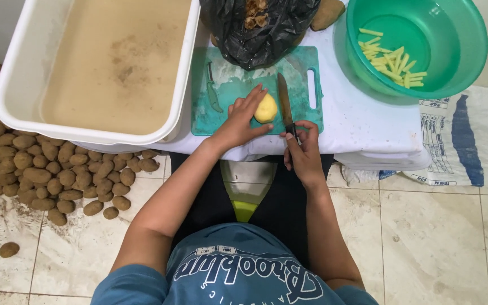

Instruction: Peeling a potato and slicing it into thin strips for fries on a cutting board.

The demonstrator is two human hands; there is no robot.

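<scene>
Yellow peeled potato (266, 108) — one — on teal cutting board (255, 93); my left hand (243, 117) lay open, steadying it; right hand (302, 152) gripped one knife (284, 101) — one peeler (213, 90) beside.

both forearms extended forward, left hand (243, 117) flat with fingers spread, right hand (303, 151) fist-clenched

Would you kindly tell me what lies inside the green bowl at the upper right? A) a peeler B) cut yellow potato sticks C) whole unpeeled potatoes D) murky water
B: the green bowl holds a small heap of pale yellow potato sticks, while the murky water sits in the white tub and the unpeeled potatoes lie on the floor.
</scene>
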